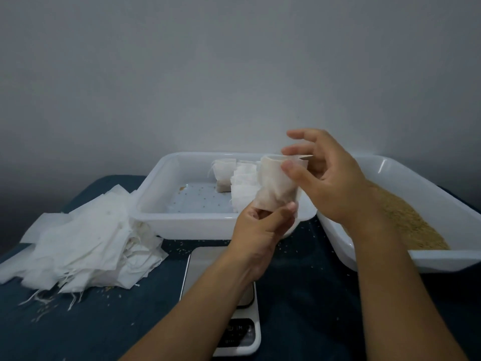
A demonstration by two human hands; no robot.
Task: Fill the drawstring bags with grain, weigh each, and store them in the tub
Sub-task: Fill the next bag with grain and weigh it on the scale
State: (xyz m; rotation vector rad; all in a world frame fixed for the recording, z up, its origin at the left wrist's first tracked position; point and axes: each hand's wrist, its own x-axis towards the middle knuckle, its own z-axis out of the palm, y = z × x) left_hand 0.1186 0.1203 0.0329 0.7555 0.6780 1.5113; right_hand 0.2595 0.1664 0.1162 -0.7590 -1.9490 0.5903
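My left hand (pixel 263 225) pinches the upright bag (pixel 276 186) by its bottom, my right hand (pixel 325 178) pinching its open mouth directly above.

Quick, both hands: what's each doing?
Left hand: grips the small white fabric bag at its bottom.
Right hand: pinches that bag's open rim.

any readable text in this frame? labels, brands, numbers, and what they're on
Nothing can be read for certain.
Scale control panel: a few pale button marks, one perhaps "M", too small and blurred to read.
Scale display: hidden under the left forearm.
Tub, grain tray, held bag, bag pile: no print visible.
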